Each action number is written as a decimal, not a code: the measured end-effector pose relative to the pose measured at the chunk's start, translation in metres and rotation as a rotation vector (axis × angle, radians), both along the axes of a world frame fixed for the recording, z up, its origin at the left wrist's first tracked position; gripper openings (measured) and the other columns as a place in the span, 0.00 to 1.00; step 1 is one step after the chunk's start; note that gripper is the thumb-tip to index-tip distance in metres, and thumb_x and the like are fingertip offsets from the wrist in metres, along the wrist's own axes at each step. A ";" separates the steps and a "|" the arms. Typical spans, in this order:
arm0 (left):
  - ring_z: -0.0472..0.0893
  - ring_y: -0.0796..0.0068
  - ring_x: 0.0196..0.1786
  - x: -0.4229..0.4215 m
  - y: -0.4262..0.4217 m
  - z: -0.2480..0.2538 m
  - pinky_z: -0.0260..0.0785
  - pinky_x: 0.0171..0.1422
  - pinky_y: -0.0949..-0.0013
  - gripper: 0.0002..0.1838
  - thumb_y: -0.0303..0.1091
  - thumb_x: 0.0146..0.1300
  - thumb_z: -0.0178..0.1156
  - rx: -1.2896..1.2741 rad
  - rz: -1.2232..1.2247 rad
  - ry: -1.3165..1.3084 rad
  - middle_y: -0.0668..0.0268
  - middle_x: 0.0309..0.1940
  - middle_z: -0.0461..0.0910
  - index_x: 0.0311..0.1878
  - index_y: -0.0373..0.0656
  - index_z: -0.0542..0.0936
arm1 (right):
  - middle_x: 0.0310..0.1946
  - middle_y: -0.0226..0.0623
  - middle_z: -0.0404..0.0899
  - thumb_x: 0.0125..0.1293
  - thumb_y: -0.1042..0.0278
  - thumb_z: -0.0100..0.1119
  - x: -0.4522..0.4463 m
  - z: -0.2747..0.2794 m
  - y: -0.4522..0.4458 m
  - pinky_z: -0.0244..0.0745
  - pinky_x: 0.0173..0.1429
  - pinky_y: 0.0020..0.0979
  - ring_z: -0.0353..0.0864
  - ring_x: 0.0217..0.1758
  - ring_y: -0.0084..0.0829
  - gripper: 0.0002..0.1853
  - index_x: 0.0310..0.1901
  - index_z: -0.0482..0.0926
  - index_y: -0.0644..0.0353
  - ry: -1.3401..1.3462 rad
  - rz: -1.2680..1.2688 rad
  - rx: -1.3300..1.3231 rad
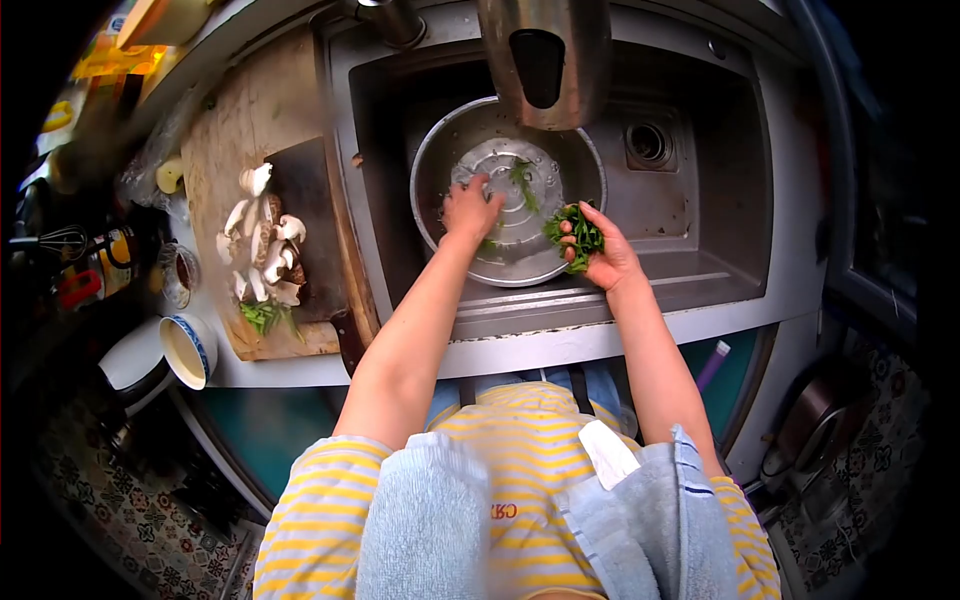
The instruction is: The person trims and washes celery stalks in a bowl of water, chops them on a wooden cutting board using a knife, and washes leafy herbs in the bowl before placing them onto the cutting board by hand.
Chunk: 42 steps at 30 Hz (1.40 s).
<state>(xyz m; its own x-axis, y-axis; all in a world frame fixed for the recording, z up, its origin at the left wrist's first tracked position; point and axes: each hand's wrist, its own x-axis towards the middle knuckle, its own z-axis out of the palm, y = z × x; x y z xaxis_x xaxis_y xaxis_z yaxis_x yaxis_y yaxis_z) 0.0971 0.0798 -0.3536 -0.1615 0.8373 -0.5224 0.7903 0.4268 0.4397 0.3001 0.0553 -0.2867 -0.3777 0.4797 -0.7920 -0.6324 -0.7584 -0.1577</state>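
A round metal basin (424,150) with water in it stands in the sink. My left hand (472,208) reaches over the basin's left part, fingers apart at the water, with nothing visible in its grasp. At the basin's right rim, my right hand (608,250) has its fingers wrapped round a bunch of green leaves (574,238). A loose green sprig (523,184) floats near the middle of the water, and a few more leaves lie by my left wrist.
Left of the sink, a wooden cutting board (225,130) bears sliced mushrooms (272,245), some greens (268,317) and a cleaver (312,220). A bowl (188,351) stands at the counter edge. The metal faucet (548,60) overhangs the basin; a drain (648,143) lies to its right.
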 end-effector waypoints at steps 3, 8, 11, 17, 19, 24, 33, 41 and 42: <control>0.72 0.52 0.49 0.006 -0.016 -0.017 0.67 0.52 0.58 0.22 0.42 0.46 0.62 -0.004 -0.238 -0.043 0.54 0.48 0.70 0.47 0.53 0.76 | 0.25 0.33 0.75 0.59 0.59 0.57 -0.001 0.000 -0.002 0.71 0.28 0.27 0.72 0.24 0.25 0.10 0.35 0.73 0.55 -0.033 -0.010 -0.011; 0.76 0.56 0.43 0.008 -0.041 -0.019 0.69 0.47 0.59 0.12 0.32 0.46 0.57 -0.089 -0.737 -0.061 0.56 0.37 0.77 0.37 0.50 0.80 | 0.26 0.35 0.76 0.60 0.60 0.56 -0.002 -0.002 -0.004 0.74 0.28 0.28 0.74 0.26 0.27 0.09 0.36 0.74 0.55 -0.077 -0.040 -0.038; 0.77 0.56 0.41 -0.001 -0.034 -0.009 0.70 0.45 0.59 0.10 0.28 0.45 0.55 -0.148 -0.826 0.010 0.56 0.33 0.79 0.32 0.47 0.81 | 0.27 0.36 0.77 0.59 0.60 0.57 -0.002 -0.008 -0.006 0.75 0.31 0.32 0.75 0.28 0.28 0.09 0.36 0.74 0.55 -0.073 -0.036 -0.051; 0.78 0.54 0.39 -0.015 -0.002 0.049 0.70 0.43 0.61 0.10 0.25 0.46 0.57 -0.077 -0.594 -0.257 0.55 0.32 0.79 0.34 0.44 0.80 | 0.29 0.38 0.78 0.59 0.60 0.56 -0.010 -0.011 -0.006 0.75 0.36 0.38 0.77 0.31 0.32 0.10 0.36 0.75 0.56 -0.062 -0.040 -0.052; 0.77 0.54 0.39 0.001 -0.004 0.084 0.70 0.42 0.60 0.10 0.25 0.46 0.56 0.176 -0.440 -0.402 0.56 0.32 0.77 0.35 0.44 0.79 | 0.29 0.38 0.78 0.58 0.61 0.58 -0.015 -0.019 -0.006 0.76 0.35 0.39 0.77 0.31 0.32 0.09 0.37 0.74 0.55 -0.003 -0.056 -0.065; 0.74 0.57 0.45 0.050 -0.037 0.107 0.66 0.48 0.61 0.15 0.26 0.46 0.59 0.683 -0.475 -0.483 0.59 0.44 0.73 0.41 0.48 0.76 | 0.32 0.36 0.78 0.59 0.56 0.55 -0.028 -0.018 -0.004 0.74 0.43 0.38 0.77 0.35 0.35 0.12 0.34 0.75 0.55 0.160 -0.215 -0.106; 0.71 0.52 0.53 0.050 -0.043 0.140 0.69 0.50 0.58 0.27 0.14 0.45 0.52 0.569 -0.448 -0.580 0.56 0.54 0.68 0.51 0.46 0.72 | 0.36 0.38 0.78 0.59 0.51 0.51 -0.022 -0.021 -0.005 0.69 0.52 0.40 0.76 0.42 0.37 0.18 0.39 0.76 0.60 0.302 -0.110 0.028; 0.77 0.64 0.43 -0.002 0.029 0.079 0.69 0.45 0.65 0.15 0.27 0.49 0.60 0.423 -0.007 -0.413 0.58 0.44 0.75 0.42 0.44 0.75 | 0.37 0.37 0.71 0.59 0.60 0.55 0.001 0.004 -0.007 0.72 0.26 0.24 0.72 0.33 0.28 0.10 0.40 0.73 0.53 0.370 -0.154 0.069; 0.74 0.60 0.47 -0.003 0.033 0.059 0.67 0.51 0.62 0.20 0.29 0.47 0.61 0.453 -0.097 -0.184 0.56 0.48 0.71 0.47 0.48 0.73 | 0.37 0.37 0.71 0.60 0.59 0.55 0.005 0.007 -0.008 0.72 0.26 0.24 0.71 0.33 0.27 0.10 0.40 0.73 0.53 0.361 -0.153 0.083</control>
